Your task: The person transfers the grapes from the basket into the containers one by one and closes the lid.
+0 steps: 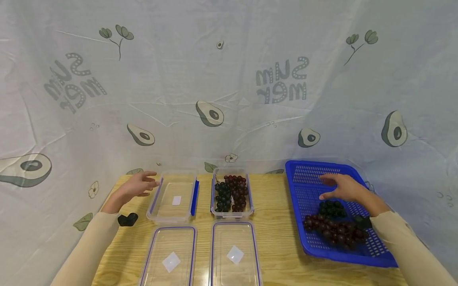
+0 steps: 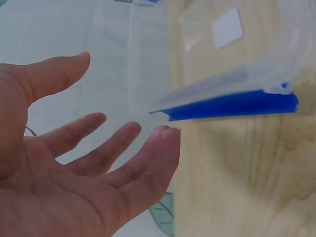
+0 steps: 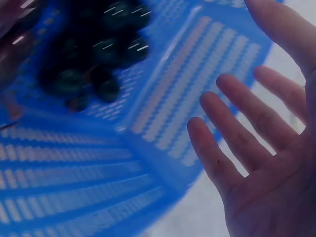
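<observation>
My left hand (image 1: 135, 186), fingers spread and holding nothing, is beside the left rim of a clear plastic container (image 1: 168, 216) with a white square inside. Over the blue perforated basket (image 1: 298, 222) is my right hand (image 1: 341, 187), its fingers extended and apart. Below that hand in the basket lie a bunch of dark green grapes (image 1: 332, 209) and a longer bunch of dark red grapes (image 1: 338, 232). The right wrist view shows the green grapes (image 3: 103, 44) away from the fingertips. A second clear container (image 1: 232, 215) holds one green and one red bunch side by side.
Two clear lids with blue seals, the left lid (image 1: 171, 242) and the right lid (image 1: 234, 238), lie in front of the containers on the wooden table (image 1: 275, 238). A blue side flap (image 1: 195, 198) hangs from the left container. A printed curtain (image 1: 229, 79) stands behind.
</observation>
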Available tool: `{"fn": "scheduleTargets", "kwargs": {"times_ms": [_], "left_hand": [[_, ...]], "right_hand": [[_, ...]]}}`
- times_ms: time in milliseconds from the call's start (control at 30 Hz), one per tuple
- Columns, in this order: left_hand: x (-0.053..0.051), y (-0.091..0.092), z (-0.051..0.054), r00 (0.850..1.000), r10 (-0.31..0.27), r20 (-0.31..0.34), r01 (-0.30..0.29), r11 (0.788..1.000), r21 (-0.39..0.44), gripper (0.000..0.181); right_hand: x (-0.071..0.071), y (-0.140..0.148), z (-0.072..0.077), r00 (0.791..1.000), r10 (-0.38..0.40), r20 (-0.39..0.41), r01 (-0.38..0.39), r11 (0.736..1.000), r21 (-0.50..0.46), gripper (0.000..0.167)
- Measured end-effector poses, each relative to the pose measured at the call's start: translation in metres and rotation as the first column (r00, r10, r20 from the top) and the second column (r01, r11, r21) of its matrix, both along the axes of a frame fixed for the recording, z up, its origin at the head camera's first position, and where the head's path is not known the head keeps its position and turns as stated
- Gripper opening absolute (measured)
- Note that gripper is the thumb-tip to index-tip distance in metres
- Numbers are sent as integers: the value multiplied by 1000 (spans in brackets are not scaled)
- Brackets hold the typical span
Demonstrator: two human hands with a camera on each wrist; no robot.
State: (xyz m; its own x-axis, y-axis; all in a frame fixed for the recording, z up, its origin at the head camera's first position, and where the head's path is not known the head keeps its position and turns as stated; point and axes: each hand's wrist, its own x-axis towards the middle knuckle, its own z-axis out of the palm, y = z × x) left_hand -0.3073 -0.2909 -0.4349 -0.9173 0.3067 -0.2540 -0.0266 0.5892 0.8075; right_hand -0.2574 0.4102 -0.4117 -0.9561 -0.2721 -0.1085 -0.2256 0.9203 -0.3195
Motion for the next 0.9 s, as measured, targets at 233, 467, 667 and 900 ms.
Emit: {"fn": "scheduleTargets", "kwargs": {"times_ms": [233,467,667,900], "left_hand": [[-2,-8,-17,1000,-10,4,9,997,77,68],[-7,-9,-31,998,30,58,-38,991,132,68],[-11,-16,-41,995,34,92,-51,982,181,66],[-11,-27,-53,985,16,174,-66,956,286,74]], "right_hand": [[8,28,-21,996,0,86,-1,1000,9,86],[11,36,-37,990,7,138,-9,1000,10,86],[12,36,-37,989,16,150,-21,999,30,81],[13,32,-47,991,49,127,-59,995,81,70]]}}
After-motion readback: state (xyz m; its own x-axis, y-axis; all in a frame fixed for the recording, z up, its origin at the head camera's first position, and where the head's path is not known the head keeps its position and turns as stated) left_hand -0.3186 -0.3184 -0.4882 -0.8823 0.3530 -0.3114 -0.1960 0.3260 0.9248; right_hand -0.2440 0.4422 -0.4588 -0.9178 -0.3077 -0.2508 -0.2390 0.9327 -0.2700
